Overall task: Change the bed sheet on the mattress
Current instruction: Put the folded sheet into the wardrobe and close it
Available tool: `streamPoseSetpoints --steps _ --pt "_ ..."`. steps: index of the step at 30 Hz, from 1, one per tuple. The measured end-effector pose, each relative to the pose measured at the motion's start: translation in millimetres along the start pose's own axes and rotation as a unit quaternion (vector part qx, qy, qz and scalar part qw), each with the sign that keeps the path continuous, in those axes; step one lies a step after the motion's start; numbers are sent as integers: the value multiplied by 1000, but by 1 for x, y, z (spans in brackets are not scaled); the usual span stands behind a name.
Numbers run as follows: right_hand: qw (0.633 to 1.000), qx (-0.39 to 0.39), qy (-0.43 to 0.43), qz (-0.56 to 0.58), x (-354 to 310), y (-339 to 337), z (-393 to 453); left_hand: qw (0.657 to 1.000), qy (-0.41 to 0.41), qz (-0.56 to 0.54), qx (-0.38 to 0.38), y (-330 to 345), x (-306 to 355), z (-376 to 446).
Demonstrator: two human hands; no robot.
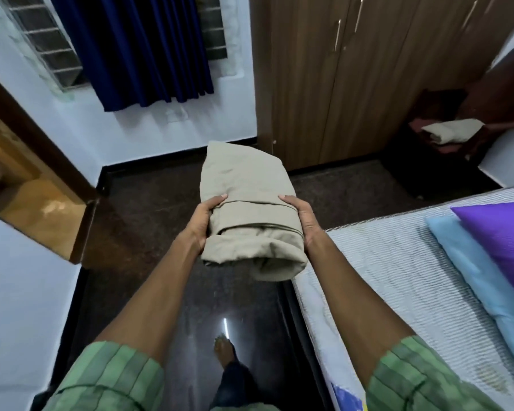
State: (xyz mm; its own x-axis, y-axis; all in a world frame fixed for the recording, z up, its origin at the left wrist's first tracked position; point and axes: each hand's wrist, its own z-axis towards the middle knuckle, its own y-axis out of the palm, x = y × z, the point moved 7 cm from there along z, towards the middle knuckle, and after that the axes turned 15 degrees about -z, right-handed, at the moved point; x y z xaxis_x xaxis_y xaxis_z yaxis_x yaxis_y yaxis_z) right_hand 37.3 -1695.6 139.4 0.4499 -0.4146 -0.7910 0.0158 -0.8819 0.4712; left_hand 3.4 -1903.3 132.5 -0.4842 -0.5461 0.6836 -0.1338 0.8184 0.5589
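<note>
I hold a folded beige bed sheet out in front of me, above the dark floor. My left hand grips its left side, thumb on top. My right hand grips its right side the same way. The bare mattress, white with fine grey stripes, lies to my right. A light blue pillow and a purple pillow rest on it.
A brown wardrobe stands ahead. A dark chair at the far right carries another folded beige cloth. A blue curtain hangs over the window. An open wooden door is at left. My foot stands on the glossy floor.
</note>
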Motion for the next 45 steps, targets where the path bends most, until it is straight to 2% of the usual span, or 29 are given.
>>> streamPoseSetpoints --steps 7,11,19,24,31,38,41,45 --pt "996 70 -40 41 -78 13 121 994 -56 43 -81 45 102 143" --pt "988 101 -71 94 -117 7 172 986 -97 45 -125 80 131 213" --pt "971 178 -101 123 -194 -75 306 973 -135 95 -163 164 158 393" --pt "963 212 -103 127 -277 -141 397 969 -144 120 -159 242 179 514" --pt "949 246 -129 148 -389 -220 480 956 -183 97 -208 360 193 640" --pt "939 270 -158 140 -496 -314 548 955 -144 96 -240 480 195 760" --pt "939 281 -151 125 -543 -354 577 948 -130 134 -260 528 199 803" --pt "941 285 -138 116 -604 -411 612 942 -68 245 -219 581 196 884"
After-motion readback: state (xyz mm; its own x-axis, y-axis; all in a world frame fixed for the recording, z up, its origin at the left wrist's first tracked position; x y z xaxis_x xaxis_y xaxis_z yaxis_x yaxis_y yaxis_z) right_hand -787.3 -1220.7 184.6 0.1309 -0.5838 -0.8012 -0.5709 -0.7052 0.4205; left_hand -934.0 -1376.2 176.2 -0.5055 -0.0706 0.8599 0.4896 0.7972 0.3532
